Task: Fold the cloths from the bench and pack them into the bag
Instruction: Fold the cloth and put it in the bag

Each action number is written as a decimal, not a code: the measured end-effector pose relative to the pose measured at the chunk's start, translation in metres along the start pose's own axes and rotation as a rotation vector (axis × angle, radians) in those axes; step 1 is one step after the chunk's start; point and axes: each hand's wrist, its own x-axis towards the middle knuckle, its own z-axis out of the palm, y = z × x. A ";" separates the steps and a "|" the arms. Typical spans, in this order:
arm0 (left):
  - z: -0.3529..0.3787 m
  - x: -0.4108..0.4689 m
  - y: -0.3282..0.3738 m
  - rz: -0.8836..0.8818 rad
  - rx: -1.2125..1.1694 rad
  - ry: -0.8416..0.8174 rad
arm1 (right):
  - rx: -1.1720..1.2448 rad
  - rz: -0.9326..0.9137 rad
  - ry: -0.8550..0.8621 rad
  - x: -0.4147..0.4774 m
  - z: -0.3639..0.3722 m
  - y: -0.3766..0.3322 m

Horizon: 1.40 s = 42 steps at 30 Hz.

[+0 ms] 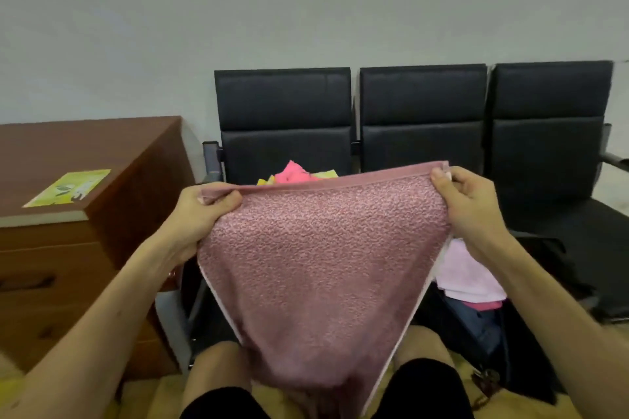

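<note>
A dusty-pink terry cloth (316,269) hangs spread in front of me, its top hem stretched level and its lower part sagging down between my knees. My left hand (200,214) pinches the left top corner. My right hand (466,201) pinches the right top corner. Behind the cloth, a heap of bright pink and yellow cloths (294,173) lies on the left seat of the black bench (422,112). To the lower right, folded pale pink cloths (469,279) lie on top of a dark bag (476,326) on the floor.
A brown wooden cabinet (85,248) stands at the left with a green and yellow leaflet (68,187) on top. A grey wall runs behind the bench. The bench's right seat holds a dark cover (578,248). My knees (218,371) are below the cloth.
</note>
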 end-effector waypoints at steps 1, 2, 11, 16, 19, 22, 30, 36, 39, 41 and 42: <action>0.004 -0.003 -0.013 -0.023 -0.012 0.008 | 0.004 0.026 -0.008 -0.007 0.001 0.012; 0.008 -0.005 -0.026 -0.057 -0.022 0.013 | 0.006 0.058 -0.007 -0.013 0.002 0.026; 0.056 -0.042 -0.121 -0.362 -0.197 0.060 | 0.104 0.301 0.077 -0.065 0.017 0.123; 0.081 -0.057 -0.133 -0.443 -0.309 0.148 | 0.138 0.371 0.141 -0.087 0.030 0.130; 0.096 -0.066 -0.126 -0.443 -0.337 0.160 | 0.139 0.357 0.150 -0.098 0.042 0.126; 0.106 -0.075 -0.123 -0.424 -0.326 0.152 | 0.169 0.338 0.100 -0.110 0.057 0.122; 0.133 -0.106 -0.114 -0.378 -0.194 -0.033 | 0.178 0.299 -0.107 -0.142 0.104 0.104; 0.134 -0.115 -0.110 -0.350 -0.166 -0.083 | 0.092 0.293 -0.199 -0.153 0.120 0.101; 0.132 -0.116 -0.108 -0.334 -0.158 -0.077 | 0.056 0.291 -0.208 -0.152 0.123 0.097; 0.131 -0.117 -0.110 -0.325 -0.142 -0.102 | 0.034 0.289 -0.210 -0.152 0.124 0.094; 0.130 -0.117 -0.111 -0.319 -0.146 -0.113 | 0.032 0.293 -0.217 -0.151 0.125 0.092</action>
